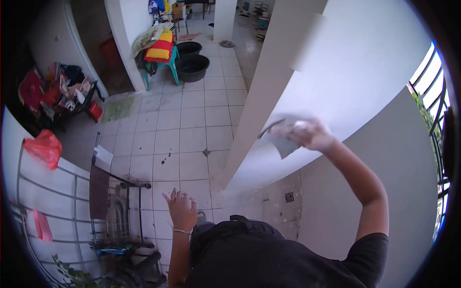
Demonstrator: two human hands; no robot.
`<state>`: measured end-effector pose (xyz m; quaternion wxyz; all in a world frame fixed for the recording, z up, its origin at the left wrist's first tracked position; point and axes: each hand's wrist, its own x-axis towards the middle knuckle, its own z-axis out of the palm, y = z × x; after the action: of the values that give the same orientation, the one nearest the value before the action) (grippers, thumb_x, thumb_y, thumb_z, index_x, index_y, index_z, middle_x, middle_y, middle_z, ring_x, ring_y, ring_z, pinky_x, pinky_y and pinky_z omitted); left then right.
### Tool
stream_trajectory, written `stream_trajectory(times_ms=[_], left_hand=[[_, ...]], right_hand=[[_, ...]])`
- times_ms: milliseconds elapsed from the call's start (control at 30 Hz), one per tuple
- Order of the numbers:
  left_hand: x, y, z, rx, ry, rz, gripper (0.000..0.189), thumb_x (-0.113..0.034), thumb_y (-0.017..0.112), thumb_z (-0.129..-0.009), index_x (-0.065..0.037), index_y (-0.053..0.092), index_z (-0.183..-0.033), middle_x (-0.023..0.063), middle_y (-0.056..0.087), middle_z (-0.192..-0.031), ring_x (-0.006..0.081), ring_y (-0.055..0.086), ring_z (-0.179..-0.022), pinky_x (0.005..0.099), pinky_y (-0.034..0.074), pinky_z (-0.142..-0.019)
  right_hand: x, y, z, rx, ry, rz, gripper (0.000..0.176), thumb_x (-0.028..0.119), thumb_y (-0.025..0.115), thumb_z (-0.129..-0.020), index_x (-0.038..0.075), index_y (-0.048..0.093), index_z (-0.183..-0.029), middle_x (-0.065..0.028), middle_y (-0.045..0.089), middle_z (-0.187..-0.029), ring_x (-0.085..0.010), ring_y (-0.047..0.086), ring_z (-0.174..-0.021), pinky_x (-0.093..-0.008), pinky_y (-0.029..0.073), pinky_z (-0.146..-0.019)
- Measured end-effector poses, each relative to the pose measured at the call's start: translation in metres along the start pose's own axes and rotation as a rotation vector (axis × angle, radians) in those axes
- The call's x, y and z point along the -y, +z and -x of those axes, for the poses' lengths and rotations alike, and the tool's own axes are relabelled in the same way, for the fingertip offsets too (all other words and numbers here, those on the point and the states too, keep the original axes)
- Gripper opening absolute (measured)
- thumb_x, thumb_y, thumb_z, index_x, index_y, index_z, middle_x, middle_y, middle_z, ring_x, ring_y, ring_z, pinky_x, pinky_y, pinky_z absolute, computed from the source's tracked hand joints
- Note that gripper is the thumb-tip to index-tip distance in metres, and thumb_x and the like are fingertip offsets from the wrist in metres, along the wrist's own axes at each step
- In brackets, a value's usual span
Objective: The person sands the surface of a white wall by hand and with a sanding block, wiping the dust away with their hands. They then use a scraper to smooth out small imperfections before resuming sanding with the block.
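Note:
My right hand point(307, 134) is raised against the white wall point(355, 57) near its vertical edge, its fingers smeared by motion. They close round a flat grey piece point(285, 145) that hangs below them; blur hides whether it is a cloth, a sheet or a blade. A dark curved strip shows left of the fingers, at the wall's edge. My left hand point(181, 209) hangs low over the tiled floor point(192, 165), with its fingers apart and nothing in them. A bracelet point(182, 231) circles that wrist.
A dark folding chair point(100, 192) stands left, beside a metal grille point(48, 189) with a red plastic bag point(45, 148). Farther off are black tubs point(193, 69), a green stool point(173, 72) bearing cushions, and a table heaped with clothes point(72, 86). A floor drain point(289, 197) lies right.

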<state>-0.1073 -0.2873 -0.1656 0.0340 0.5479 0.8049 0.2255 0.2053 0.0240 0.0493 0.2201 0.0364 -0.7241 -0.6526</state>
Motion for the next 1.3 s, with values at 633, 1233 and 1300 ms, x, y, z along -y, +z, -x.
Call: stream_trajectory(times_ms=[633, 1233, 1300], left_hand=[[-0.104, -0.022, -0.099, 0.366, 0.496, 0.636, 0.045, -0.022, 0.056, -0.095, 0.001, 0.041, -0.131, 0.0218, 0.052, -0.124, 0.041, 0.049, -0.12, 0.0505, 0.029, -0.111], [-0.129, 0.032, -0.081, 0.895, -0.315, 1.5, 0.033, -0.046, 0.046, -0.102, -0.016, 0.046, -0.088, -0.0042, 0.043, -0.078, 0.0101, 0.044, -0.074, 0.0308, 0.042, -0.068], [-0.093, 0.092, -0.086, 0.869, -0.266, 1.501, 0.032, -0.047, 0.045, -0.102, -0.017, 0.044, -0.09, -0.0043, 0.043, -0.08, 0.0093, 0.046, -0.077, 0.0301, 0.043, -0.07]], right_hand=[[0.255, -0.153, -0.08, 0.463, 1.856, -1.266, 0.051, 0.009, 0.052, -0.092, 0.014, 0.049, -0.143, -0.0106, 0.048, -0.146, -0.0332, 0.035, -0.14, -0.0458, 0.023, -0.11], [0.245, -0.172, -0.172, 0.141, 1.726, -1.19, 0.107, 0.058, 0.053, -0.092, -0.011, -0.004, -0.15, -0.0379, 0.0, -0.156, -0.0461, 0.005, -0.148, -0.0451, 0.014, -0.12], [0.247, -0.17, -0.174, 0.143, 1.742, -1.146, 0.106, 0.058, 0.05, -0.093, -0.012, -0.005, -0.15, -0.0384, 0.0, -0.156, -0.0478, 0.008, -0.147, -0.0464, 0.016, -0.119]])
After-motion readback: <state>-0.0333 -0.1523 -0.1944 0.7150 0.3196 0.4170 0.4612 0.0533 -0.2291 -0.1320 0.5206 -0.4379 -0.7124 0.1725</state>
